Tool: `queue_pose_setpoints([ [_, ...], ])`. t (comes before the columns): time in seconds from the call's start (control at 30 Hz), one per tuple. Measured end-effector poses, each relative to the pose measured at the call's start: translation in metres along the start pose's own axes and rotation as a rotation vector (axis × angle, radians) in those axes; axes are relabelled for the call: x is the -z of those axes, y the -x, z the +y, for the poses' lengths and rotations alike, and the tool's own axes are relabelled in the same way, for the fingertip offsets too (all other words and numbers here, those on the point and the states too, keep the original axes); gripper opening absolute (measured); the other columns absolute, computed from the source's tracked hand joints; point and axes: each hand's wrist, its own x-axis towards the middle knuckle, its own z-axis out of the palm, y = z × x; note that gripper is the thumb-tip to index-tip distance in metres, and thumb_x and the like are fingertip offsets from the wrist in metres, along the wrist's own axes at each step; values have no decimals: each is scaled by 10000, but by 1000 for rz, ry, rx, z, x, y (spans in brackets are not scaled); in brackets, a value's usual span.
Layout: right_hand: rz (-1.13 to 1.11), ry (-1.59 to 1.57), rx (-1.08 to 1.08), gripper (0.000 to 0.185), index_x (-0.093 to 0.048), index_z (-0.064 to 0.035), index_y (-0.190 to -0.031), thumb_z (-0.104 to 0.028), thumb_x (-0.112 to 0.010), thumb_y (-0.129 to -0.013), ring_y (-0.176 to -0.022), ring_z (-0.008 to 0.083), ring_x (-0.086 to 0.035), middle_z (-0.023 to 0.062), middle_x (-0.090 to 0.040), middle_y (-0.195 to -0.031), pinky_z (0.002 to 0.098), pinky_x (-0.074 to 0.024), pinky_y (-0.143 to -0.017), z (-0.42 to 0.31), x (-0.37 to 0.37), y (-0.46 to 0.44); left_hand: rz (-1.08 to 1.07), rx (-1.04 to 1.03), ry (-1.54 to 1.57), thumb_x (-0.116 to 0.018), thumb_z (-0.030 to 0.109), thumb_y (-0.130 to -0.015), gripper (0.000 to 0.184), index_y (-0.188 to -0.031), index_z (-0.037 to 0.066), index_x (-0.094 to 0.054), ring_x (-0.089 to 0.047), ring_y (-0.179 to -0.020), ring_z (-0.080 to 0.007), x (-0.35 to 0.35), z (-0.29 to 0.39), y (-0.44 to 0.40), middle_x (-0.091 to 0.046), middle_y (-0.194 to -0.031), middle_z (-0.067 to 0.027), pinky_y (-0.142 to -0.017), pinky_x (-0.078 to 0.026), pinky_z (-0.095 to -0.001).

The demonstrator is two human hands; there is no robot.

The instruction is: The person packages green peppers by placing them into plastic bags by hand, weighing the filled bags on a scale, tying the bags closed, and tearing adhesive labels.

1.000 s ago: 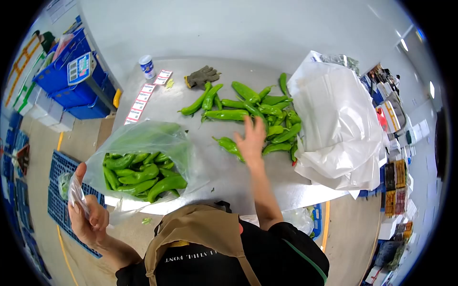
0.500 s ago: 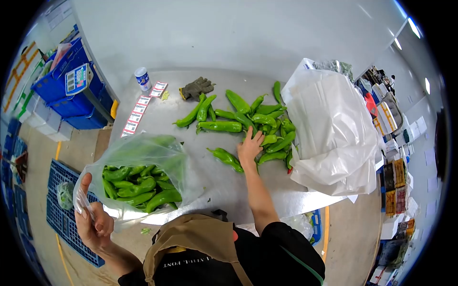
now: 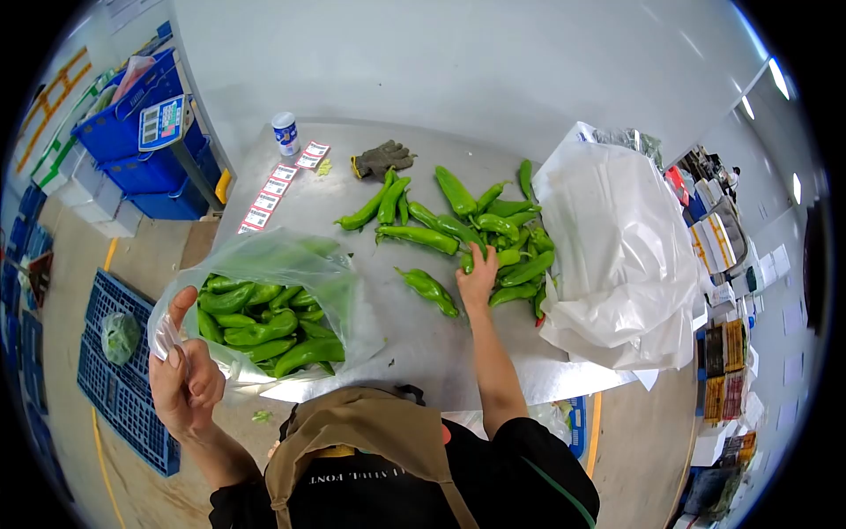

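Observation:
My left hand pinches the rim of a clear plastic bag, holding its mouth open on the left of the metal table. Several green peppers lie inside the bag. On the table's middle and right, more green peppers form a loose pile. At the pile's left edge, my right hand has its fingers closed on the end of a green pepper. One pepper lies apart, left of that hand. White plastic bags sit right of the pile.
A dark glove, a strip of labels and a white-and-blue canister are at the table's back. Blue crates and a scale display stand at left. A blue pallet lies on the floor.
My right hand has come down onto the pile and its fingers have closed on a pepper. My left hand keeps hold of the bag's rim. The view has shifted slightly.

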Motion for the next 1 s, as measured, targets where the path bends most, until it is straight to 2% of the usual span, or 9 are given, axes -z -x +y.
queue_pose_setpoints([
  [0.13, 85, -288, 13, 643, -512, -67, -1239, 17, -664, -620, -1068, 312, -521, 177, -505, -1208, 362, -433, -892, 0, 29, -6, 78, -19, -54, -504, 208, -926, 639, -1394, -41, -148, -292, -347, -25, 1, 3, 4, -378, -516, 6, -311, -230, -168],
  [0.23, -104, -1104, -454, 687, -479, -20, -1270, 22, -673, -612, -1057, 244, -536, 136, -507, -1224, 330, -456, -865, -41, 87, -9, 145, -12, -80, -515, 207, -912, 641, -1393, -35, -168, -283, -343, -26, -5, 4, 0, -368, -501, 14, -312, -212, -173],
  [0.3, -92, -1302, -401, 703, -442, -45, -1317, 62, -634, -649, -998, 239, -573, 102, -500, -1249, 330, -501, -817, -49, 109, -10, 198, -2, -88, -532, 204, -893, 641, -1387, -30, -197, -265, -334, -29, -13, 5, -5, -352, -483, 23, -317, -186, -184],
  [0.37, -150, -1624, -306, 767, -415, -75, -1319, -2, -695, -609, -1074, 292, -512, 128, -429, -1303, 533, -543, -745, -70, 129, -9, 222, 37, -95, -504, 196, -898, 611, -1402, 18, -209, -248, -342, -28, -16, 5, -9, -326, -496, 31, -323, -181, -181],
  [0.53, -761, -2315, 144, 778, -356, 4, -1276, -99, -752, -614, -1093, 240, -424, 119, -453, -1147, 500, -558, -676, -165, 137, -13, 191, 93, -32, -507, 193, -913, 558, -1402, 90, -258, -258, -373, -30, -15, 12, -18, -364, -546, 13, -340, -198, -184],
  [0.6, -857, -2304, -234, 792, -325, 27, -1271, -132, -758, -627, -1045, 221, -432, 117, -452, -1088, 448, -554, -688, -172, 101, 8, 158, 85, -18, -490, 188, -925, 529, -1389, 58, -270, -263, -374, -33, -12, 18, -16, -394, -550, -2, -344, -204, -189],
  [0.7, -1476, -2138, -275, 664, -451, -14, -1221, -147, -743, -640, -983, 206, -456, 85, -479, -1094, 334, -475, -830, -241, 87, 18, 179, 70, -139, -475, 212, -931, 536, -1371, -17, -271, -254, -360, -25, -10, 36, -9, -387, -521, 5, -333, -192, -186],
  [0.8, -1390, -1491, 462, 629, -560, -87, -1186, -134, -762, -592, -1094, 249, -510, 89, -511, -1257, 352, -418, -944, -254, 3, 13, 176, 39, -183, -465, 229, -935, 544, -1346, -75, -280, -251, -348, -17, 1, 51, 1, -370, -492, 20, -326, -189, -182],
  [1.0, -1051, -778, 722, 685, -522, -40, -1218, -127, -770, -586, -1118, 271, -524, 149, -548, -1220, 346, -399, -959, -334, -26, 13, 103, 44, -105, -457, 213, -945, 441, -1292, -51, -393, -275, -360, -14, 13, 57, 5, -407, -533, 13, -336, -191, -178],
])
